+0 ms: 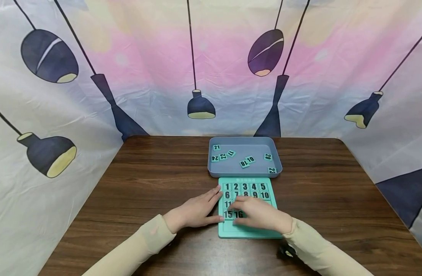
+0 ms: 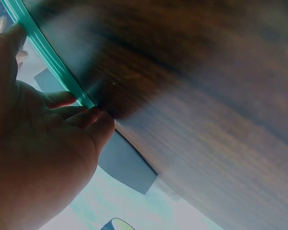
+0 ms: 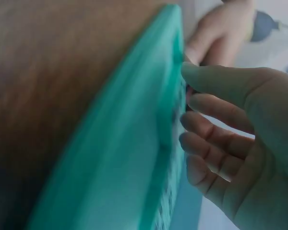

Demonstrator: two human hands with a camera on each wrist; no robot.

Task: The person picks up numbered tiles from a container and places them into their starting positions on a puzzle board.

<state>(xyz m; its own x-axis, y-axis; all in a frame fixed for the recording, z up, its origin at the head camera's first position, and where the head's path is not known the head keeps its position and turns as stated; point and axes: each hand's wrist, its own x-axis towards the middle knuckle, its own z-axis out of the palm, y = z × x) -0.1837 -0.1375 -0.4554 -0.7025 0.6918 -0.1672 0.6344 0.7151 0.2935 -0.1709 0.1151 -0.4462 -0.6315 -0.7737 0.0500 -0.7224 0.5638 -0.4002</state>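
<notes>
In the frame's lower centre, small square green tiles (image 1: 227,186) on the flat rectangular green plastic board (image 1: 245,232) bear black numbers 1 to 11, 15 and 16 below faint white characters (image 1: 245,179), while loose matching tiles (image 1: 216,147) in the rectangular blue-grey tray (image 1: 255,147) above read 18–22 and 24, two others unclear.

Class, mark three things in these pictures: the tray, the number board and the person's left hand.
Tray (image 1: 252,147): head view, on its bare floor.
Number board (image 1: 231,230): head view, on its bare lower-left part.
Left hand (image 1: 196,210): head view, on its back.
</notes>
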